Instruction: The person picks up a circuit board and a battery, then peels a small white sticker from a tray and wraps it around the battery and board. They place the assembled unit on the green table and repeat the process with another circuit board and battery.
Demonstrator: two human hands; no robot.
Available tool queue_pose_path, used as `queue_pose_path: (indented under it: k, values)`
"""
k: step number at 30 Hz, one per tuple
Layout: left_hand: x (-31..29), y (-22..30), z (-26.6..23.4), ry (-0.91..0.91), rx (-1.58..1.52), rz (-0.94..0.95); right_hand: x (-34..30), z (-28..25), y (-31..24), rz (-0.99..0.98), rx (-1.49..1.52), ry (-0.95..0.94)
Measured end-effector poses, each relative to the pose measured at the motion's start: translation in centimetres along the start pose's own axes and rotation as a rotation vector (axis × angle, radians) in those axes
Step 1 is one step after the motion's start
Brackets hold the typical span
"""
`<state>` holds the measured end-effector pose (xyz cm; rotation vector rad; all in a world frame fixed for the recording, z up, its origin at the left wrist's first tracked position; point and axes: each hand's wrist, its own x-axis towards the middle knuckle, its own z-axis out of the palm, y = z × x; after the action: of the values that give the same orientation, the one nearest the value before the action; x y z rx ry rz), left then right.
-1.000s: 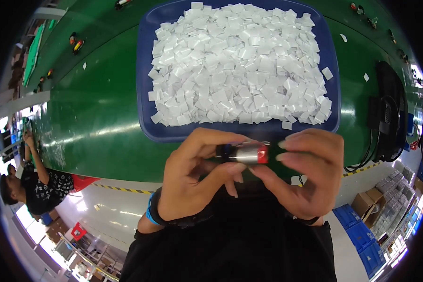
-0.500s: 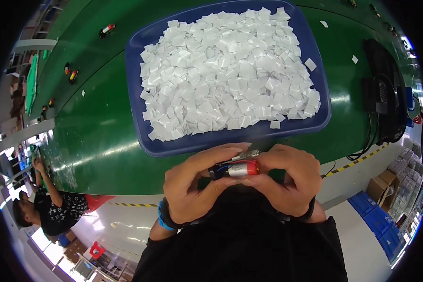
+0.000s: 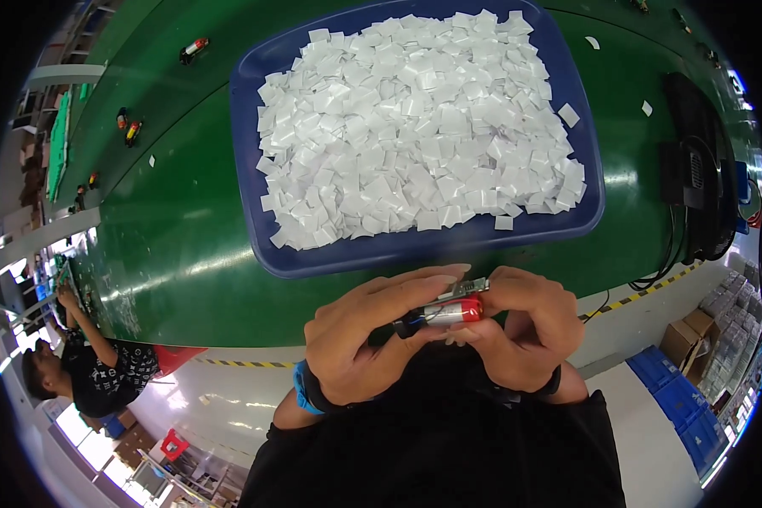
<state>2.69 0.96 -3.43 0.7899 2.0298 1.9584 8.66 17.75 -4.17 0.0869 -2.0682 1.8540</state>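
Observation:
Close in front of my body, just off the near edge of the tray, I hold a small battery cell (image 3: 449, 314) with a silver-white body, a red end and thin wires. My left hand (image 3: 368, 334) grips its dark left end, thumb beneath and fingers stretched over the top. A small metal-and-board piece (image 3: 472, 287) lies along the upper side of the cell, by my left fingertips. My right hand (image 3: 529, 330) pinches around the red end, the fingers curled. The fingers partly hide the cell's underside and the wires.
Beyond my hands, a blue tray (image 3: 347, 266) full of white square slips (image 3: 432, 127) rests on the green table (image 3: 178, 279). More wired cells (image 3: 133, 133) lie at left. A black device (image 3: 694, 169) with cables stands right. Another person (image 3: 102, 372) works at far left.
Both hands and the cell have shifted slightly to the right. The metal-and-board piece now sits higher and further right, with my left fingers reaching further over the cell.

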Motion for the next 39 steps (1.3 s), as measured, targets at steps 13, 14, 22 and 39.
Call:
queue_pose_path:
  k: [13,14,22,39]
  values:
    - [0.1,1.5,-1.2,-0.246,0.192,0.072,-1.2,-0.2,-0.8,0.030,0.214,0.001]
    - [0.5,1.1,-1.2,-0.254,0.160,0.101,-1.2,-0.3,-0.9,0.032,0.212,0.001]
    - [0.9,1.8,-1.4,-0.157,-0.498,-0.562,0.6,-2.6,-1.3,0.048,-0.140,-0.155]
    - [0.9,0.7,-2.6,-0.311,-0.578,-0.735,1.0,-0.7,-0.6,-0.202,-0.245,-0.123]
